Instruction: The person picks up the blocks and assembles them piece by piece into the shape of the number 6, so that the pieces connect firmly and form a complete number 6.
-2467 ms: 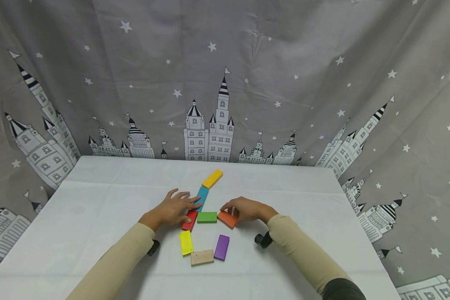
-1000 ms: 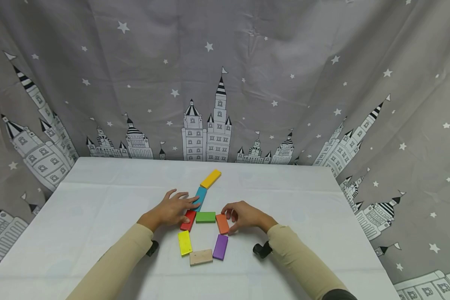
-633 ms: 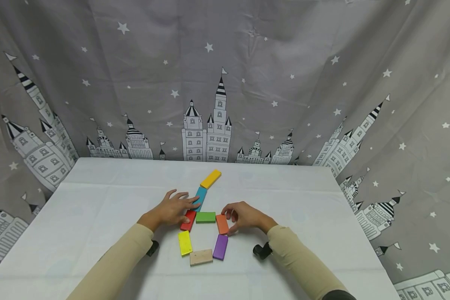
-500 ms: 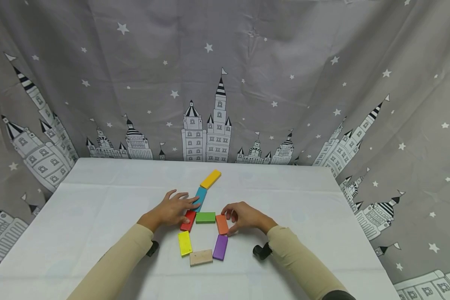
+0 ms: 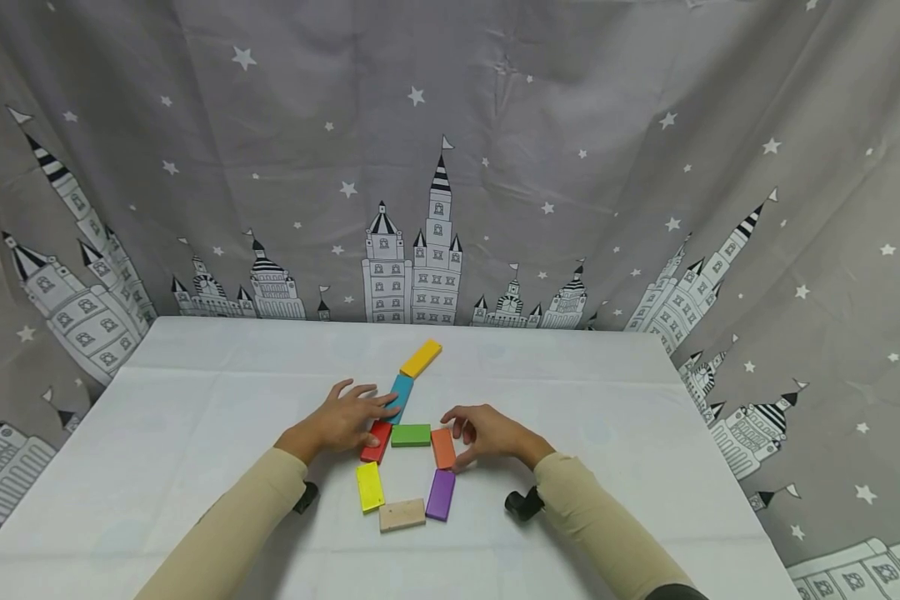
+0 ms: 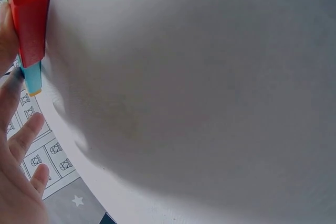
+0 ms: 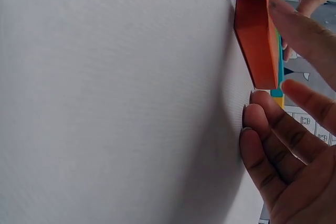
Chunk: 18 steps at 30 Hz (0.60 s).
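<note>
My left hand [image 5: 341, 421] lies with fingers spread, its thumb on the red block [image 5: 372, 451] and its index fingertip on the blue block [image 5: 402, 386]. In the left wrist view the red block [image 6: 30, 19] shows along the thumb. On the right, my right hand [image 5: 491, 431] arches beside the orange block [image 5: 443, 450], thumb at the near end. The right wrist view shows a small gap between the index fingertip and the orange block [image 7: 254, 40]. Between red and orange lies a green block [image 5: 411, 435]; a purple block [image 5: 441, 496] meets orange's near end.
A bright yellow block [image 5: 371, 487] and a plain wooden block [image 5: 402, 515] lie at the near side of the ring. Beyond the blue one, a deeper yellow block [image 5: 422, 358] angles away. All rest on a white-covered table [image 5: 607, 392] before a grey castle-print curtain [image 5: 570, 108].
The orange block has turned from slanted to nearly upright in view, between the green and purple blocks. My right index finger has since shifted slightly away from it. The left hand keeps its place.
</note>
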Tool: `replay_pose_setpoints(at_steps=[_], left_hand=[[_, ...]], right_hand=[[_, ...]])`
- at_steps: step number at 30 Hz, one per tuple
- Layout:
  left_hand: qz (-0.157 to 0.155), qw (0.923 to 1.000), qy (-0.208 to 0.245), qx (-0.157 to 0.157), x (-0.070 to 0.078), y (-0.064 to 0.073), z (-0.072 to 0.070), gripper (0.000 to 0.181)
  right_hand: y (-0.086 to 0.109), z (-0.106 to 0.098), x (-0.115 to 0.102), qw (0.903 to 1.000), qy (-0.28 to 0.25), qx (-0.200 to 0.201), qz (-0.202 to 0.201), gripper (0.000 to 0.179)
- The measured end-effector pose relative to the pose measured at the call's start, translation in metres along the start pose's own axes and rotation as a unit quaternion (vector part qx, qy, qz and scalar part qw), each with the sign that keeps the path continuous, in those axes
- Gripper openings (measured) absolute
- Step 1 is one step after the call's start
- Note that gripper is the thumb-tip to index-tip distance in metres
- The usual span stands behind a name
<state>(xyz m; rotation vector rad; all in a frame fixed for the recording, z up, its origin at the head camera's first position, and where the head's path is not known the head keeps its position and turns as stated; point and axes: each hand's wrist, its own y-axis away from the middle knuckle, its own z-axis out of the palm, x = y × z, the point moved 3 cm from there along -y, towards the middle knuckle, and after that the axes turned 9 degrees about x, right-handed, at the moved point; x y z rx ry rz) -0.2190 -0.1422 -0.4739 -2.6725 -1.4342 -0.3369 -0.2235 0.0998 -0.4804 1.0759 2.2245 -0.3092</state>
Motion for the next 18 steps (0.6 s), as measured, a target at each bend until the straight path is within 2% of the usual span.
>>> replay_pose_setpoints(at_steps=[12,18], left_hand=[[0.007,0.9996,-0.020,-0.019,-0.003,-0.005,-0.001,0.063],[0.014,0.9996,-0.016,-0.017,0.000,-0.008,-0.004,0.062]], right_hand=[[0.021,-0.002,0.009,0.9970,-0.061,0.038,0.029,0.060],[0.034,-0.010,0.014,0.9958,-0.052,0.066,0.036,0.061]])
